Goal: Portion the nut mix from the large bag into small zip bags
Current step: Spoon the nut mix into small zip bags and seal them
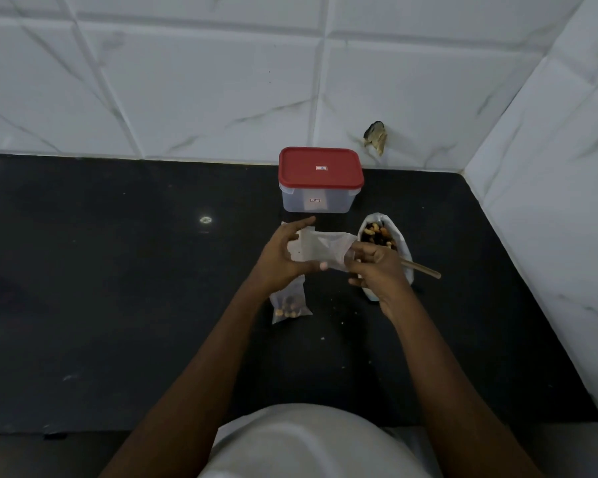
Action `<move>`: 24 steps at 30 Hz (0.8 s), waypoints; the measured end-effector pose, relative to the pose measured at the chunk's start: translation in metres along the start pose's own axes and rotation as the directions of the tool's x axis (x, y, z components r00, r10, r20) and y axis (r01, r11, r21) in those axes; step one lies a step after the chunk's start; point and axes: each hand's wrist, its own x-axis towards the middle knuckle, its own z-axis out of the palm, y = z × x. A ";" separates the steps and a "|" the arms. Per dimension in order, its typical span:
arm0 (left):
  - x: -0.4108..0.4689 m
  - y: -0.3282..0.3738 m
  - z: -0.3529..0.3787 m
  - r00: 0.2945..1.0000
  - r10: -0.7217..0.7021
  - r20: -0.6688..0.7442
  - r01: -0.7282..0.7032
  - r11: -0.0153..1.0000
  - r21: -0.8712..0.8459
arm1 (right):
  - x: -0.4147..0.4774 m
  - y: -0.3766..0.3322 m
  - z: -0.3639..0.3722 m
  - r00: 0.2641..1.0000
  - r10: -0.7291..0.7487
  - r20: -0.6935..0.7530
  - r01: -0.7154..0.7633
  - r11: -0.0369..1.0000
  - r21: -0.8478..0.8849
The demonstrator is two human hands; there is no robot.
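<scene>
A small clear zip bag (pixel 316 251) is held above the black counter between both hands. My left hand (pixel 283 260) grips its left side, thumb underneath and fingers over the top. My right hand (pixel 373 267) pinches the bag's right end and also holds a wooden stick-like handle (pixel 425 269) that points right. The large open bag of nut mix (pixel 382 236) stands just behind my right hand, with cashews and dark pieces showing. A small zip bag with nuts in it (pixel 290 303) lies on the counter under my left wrist.
A clear plastic box with a red lid (pixel 320 179) stands at the back against the tiled wall. The black counter (pixel 118 288) ends at a white tiled wall on the right (pixel 549 236). Crumbs (pixel 325 334) lie near the filled bag.
</scene>
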 end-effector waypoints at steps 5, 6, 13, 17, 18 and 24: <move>0.005 0.004 0.005 0.994 0.028 0.105 -0.033 0.998 0.046 | 0.002 0.001 0.000 0.996 0.033 0.077 -0.034 0.999 0.019; 0.003 0.006 0.005 0.996 -0.061 0.071 0.069 0.990 -0.124 | 0.003 0.003 0.000 0.995 0.046 0.089 -0.049 0.998 0.032; -0.005 0.002 0.006 0.967 -0.235 0.099 0.255 0.897 -0.361 | 0.006 0.007 -0.003 0.989 0.141 0.044 -0.142 0.990 0.016; -0.008 0.005 0.007 0.968 -0.234 0.093 0.251 0.870 -0.425 | 0.001 0.006 -0.008 0.983 0.137 0.123 -0.144 0.988 0.052; -0.008 0.006 0.007 0.969 -0.233 0.079 0.244 0.873 -0.421 | 0.002 0.006 -0.009 0.988 0.119 0.097 -0.126 0.990 0.065; 0.000 0.004 0.002 1.000 -0.021 0.012 0.020 0.997 0.080 | 0.008 0.005 -0.010 0.999 0.039 -0.016 -0.042 0.982 -0.182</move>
